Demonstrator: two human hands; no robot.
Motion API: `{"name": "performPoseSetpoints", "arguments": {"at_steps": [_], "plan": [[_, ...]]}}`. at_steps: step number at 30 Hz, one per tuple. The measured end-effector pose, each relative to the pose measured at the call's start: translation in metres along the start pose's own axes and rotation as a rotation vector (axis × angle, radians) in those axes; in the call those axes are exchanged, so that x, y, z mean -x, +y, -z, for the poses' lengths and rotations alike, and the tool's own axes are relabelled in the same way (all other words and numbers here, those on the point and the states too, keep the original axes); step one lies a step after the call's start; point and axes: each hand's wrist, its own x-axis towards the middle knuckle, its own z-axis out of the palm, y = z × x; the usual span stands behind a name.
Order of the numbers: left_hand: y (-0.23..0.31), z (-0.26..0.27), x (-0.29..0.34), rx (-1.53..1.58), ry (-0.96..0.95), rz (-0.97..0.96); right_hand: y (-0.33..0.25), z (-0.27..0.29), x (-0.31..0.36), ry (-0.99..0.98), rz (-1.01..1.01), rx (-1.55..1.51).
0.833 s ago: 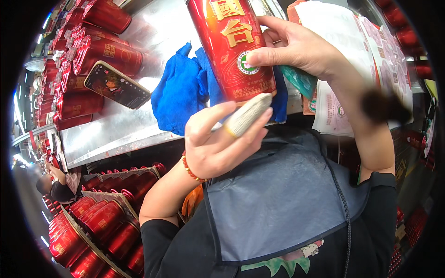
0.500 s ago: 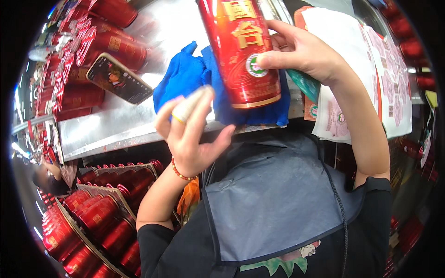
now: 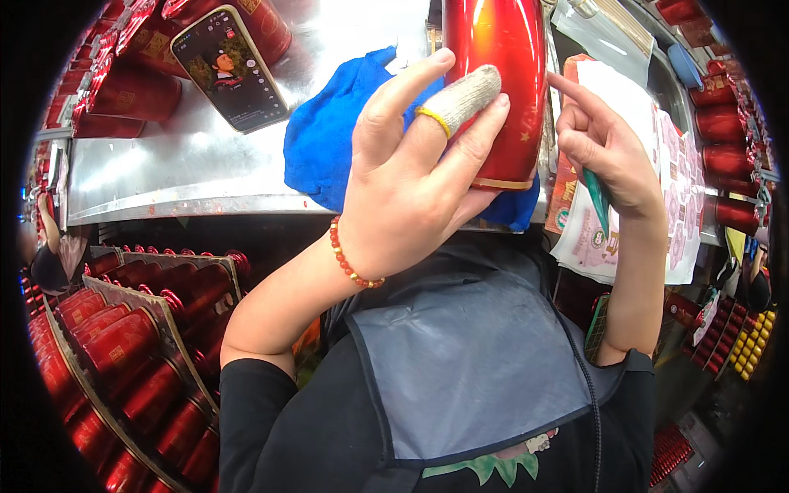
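A glossy red bottle (image 3: 497,123) with a gold band at its base lies on a blue cloth (image 3: 329,135), its top cut off by the view's edge. My left hand (image 3: 411,172) grips its lower left side, fingers across the front and the thumb partly hidden by the base. A grey knitted finger sleeve (image 3: 464,99) with a yellow rim covers one finger. Beside the bottle's right side, my right hand (image 3: 608,144) has its index finger extended toward it and the others curled round a flat green tool (image 3: 597,201), mostly hidden in the palm.
A phone (image 3: 233,70) leans against red bottles on the left of the metal table (image 3: 189,177). Printed label sheets (image 3: 678,197) lie at right. Below left stand divided crates of red bottles (image 3: 115,337); more bottles (image 3: 723,135) line the far right.
The bottle has turned, so its gold lettering and round sticker no longer show. My left hand has come onto it from the left. My right hand has shifted off its front to the right.
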Motion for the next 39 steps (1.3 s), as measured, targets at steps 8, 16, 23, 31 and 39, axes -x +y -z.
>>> {"name": "performPoseSetpoints", "arguments": {"at_steps": [8, 16, 23, 31, 39], "plan": [[-0.007, -0.010, 0.015, 0.179, -0.156, 0.301, 0.002, -0.023, 0.015, -0.030, -0.039, 0.004], [-0.011, 0.005, 0.016, 0.371, -0.267, 0.337, 0.013, -0.028, 0.010, -0.037, 0.010, 0.045], [-0.009, -0.002, 0.027, 0.739, -0.238, 0.544, 0.015, -0.028, 0.008, -0.057, 0.024, 0.043], [-0.003, 0.000, 0.023, 0.794, -0.270, 0.574, 0.014, -0.029, 0.007, -0.066, 0.024, 0.028], [-0.005, -0.004, 0.026, 0.763, -0.218, 0.563, 0.016, -0.027, 0.006, -0.076, 0.029, 0.021]]}}
